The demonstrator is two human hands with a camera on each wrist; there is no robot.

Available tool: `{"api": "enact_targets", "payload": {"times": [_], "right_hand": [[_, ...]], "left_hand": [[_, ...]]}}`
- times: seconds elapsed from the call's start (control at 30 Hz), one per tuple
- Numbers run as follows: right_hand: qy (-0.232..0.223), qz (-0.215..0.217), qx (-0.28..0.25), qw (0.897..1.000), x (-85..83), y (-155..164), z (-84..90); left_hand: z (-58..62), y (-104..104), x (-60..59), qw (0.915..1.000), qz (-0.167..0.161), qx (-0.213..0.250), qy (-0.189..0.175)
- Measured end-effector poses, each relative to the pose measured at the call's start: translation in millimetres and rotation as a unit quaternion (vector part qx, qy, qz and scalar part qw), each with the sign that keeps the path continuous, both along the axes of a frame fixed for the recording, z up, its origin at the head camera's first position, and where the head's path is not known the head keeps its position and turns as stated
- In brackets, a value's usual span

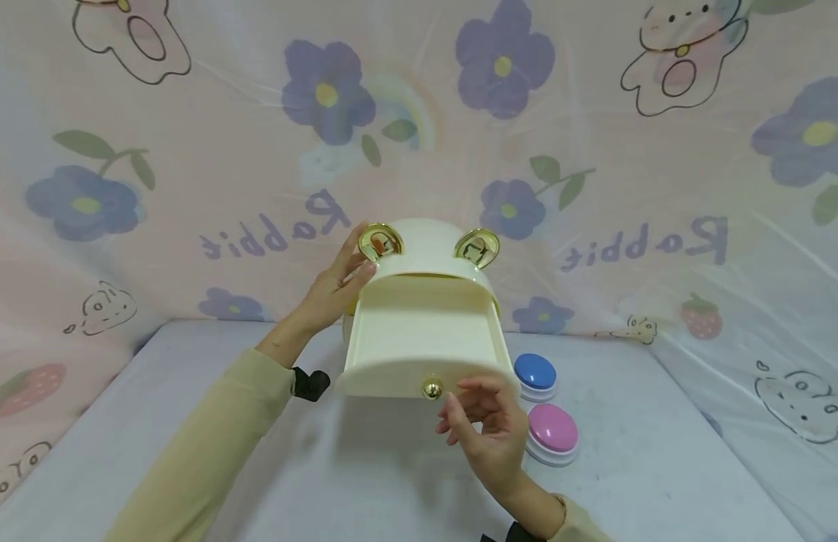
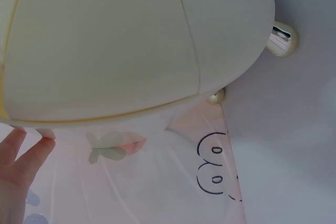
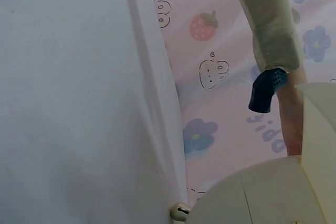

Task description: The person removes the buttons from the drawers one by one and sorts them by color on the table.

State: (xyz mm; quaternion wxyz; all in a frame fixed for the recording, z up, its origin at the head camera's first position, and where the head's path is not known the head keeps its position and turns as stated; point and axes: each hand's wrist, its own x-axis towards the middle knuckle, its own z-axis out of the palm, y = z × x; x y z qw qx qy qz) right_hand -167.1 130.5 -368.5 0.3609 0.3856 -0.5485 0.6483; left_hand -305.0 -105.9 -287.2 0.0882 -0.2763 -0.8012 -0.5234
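A cream drawer box [image 1: 419,245] with a rounded top and two gold ear-shaped trims stands in the middle in the head view. Its drawer [image 1: 428,320] is pulled out toward me, with a gold round knob [image 1: 432,389] on the front. My left hand [image 1: 330,290] holds the box's left side, thumb and fingers around the left gold ear [image 1: 381,242]. In the left wrist view its fingertips reach the box's edge. My right hand [image 1: 489,429] is at the right of the drawer front, fingers loosely bent beside the knob, nothing between them.
Two round push buttons, one blue [image 1: 535,373] and one pink [image 1: 553,430], sit on the white table [image 1: 629,452] right of the drawer. Behind stands a cloth backdrop [image 1: 419,173] printed with flowers and rabbits. Gold round knobs [image 2: 282,39] stick out from the box in the left wrist view.
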Motion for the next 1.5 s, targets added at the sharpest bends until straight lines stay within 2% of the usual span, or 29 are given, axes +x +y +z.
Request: {"api": "enact_targets", "payload": {"times": [0.23, 0.53, 0.9, 0.97, 1.2, 1.27, 1.4, 1.5], "right_hand": [[0.006, 0.016, 0.021, 1.0, -1.7, -3.6, -8.4], [0.005, 0.001, 0.038, 0.999, -2.0, -10.4, -12.2], [0.016, -0.015, 0.045, 0.999, -5.6, -11.2, -3.8], [0.014, -0.012, 0.042, 0.999, -8.2, -12.2, 0.7], [-0.008, -0.015, 0.026, 1.0, -23.6, -14.6, 12.6], [-0.021, -0.02, 0.024, 0.999, -28.3, -15.7, 13.4], [-0.051, -0.032, 0.022, 0.998, -37.2, -19.5, 12.7], [-0.071, -0.045, 0.016, 0.996, -45.0, -22.4, 12.8]], "left_hand": [[1.3, 3.4, -1.2, 1.0, -0.006, 0.003, -0.006], [-1.0, 0.8, 0.7, 1.0, 0.0, -0.005, 0.006], [-0.1, 0.5, 0.8, 0.9997, 0.014, -0.023, -0.001], [3.1, 0.2, 3.5, 0.9994, 0.017, -0.029, -0.005], [25.9, 3.8, 30.9, 0.9993, 0.014, -0.032, -0.017], [25.9, 4.6, 30.5, 0.9991, 0.016, -0.03, -0.024], [18.8, 3.8, 22.5, 0.9992, 0.019, -0.027, -0.023], [9.2, 1.9, 10.0, 0.9994, 0.02, -0.027, -0.01]]}}
